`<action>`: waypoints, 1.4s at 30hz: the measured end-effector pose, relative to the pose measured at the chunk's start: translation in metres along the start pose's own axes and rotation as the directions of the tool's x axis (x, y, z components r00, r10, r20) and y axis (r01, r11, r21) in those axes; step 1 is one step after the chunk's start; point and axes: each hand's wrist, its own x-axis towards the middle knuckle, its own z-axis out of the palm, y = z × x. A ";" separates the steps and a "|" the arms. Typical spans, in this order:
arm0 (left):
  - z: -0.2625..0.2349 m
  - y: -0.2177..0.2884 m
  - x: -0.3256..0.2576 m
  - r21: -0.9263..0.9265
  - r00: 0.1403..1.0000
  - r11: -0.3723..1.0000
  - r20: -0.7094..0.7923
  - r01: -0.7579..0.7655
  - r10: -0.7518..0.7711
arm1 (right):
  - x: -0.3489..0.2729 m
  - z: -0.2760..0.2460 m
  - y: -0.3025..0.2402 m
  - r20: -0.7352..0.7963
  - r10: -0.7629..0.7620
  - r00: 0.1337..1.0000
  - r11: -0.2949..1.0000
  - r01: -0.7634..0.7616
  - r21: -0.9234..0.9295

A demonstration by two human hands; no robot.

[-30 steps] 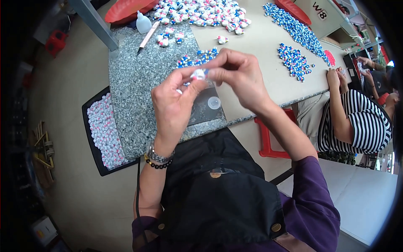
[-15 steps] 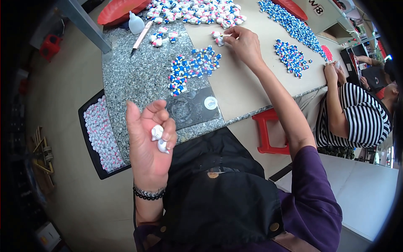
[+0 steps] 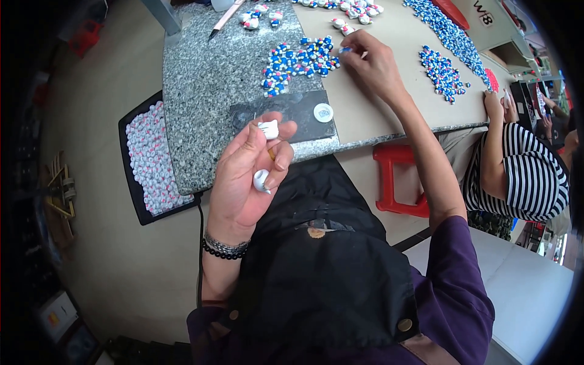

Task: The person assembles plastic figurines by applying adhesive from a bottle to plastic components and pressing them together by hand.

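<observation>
My left hand [image 3: 246,170] is raised before the table edge. Thumb and fingers pinch a small white cat-like figurine head [image 3: 268,129], and a second rounded white piece [image 3: 261,180] is tucked by the lower curled fingers. Over the beige board, my right hand [image 3: 376,66] has its thumb and forefinger closed on a tiny blue-and-white figurine body [image 3: 345,51]. Just left of those fingertips spreads a cluster of similar blue bodies [image 3: 292,64] with pink and yellow bits. Finished-looking white-and-blue figurines [image 3: 342,26] lie beyond the right hand.
A dark slab [image 3: 292,109] bearing a round white disc [image 3: 323,112] lies at the table's near edge. A pink-handled pen-like tool [image 3: 226,18] is at the back left. Left, a black tray [image 3: 129,167] holds many white pieces. Right sit a red stool [image 3: 386,182] and a striped-shirt co-worker [image 3: 526,170].
My right hand has left the white figurines and now pinches a blue body by the cluster. In my left hand, the thumb has closed on one white piece. The view has shifted too.
</observation>
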 end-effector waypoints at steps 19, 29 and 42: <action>0.003 -0.025 -0.001 0.166 0.971 0.985 0.226 0.046 -0.083 | -0.039 -0.066 -0.029 0.209 0.626 0.751 0.150 -0.379 0.913; -0.027 -0.035 0.007 0.842 0.940 0.538 0.147 0.044 -0.308 | 0.021 -0.300 0.102 -0.701 0.592 0.399 0.804 -0.228 0.549; 0.027 -0.036 0.015 0.896 0.897 -0.032 0.442 -0.442 0.004 | 0.040 -0.478 0.181 -0.704 0.701 0.115 0.618 -0.591 0.518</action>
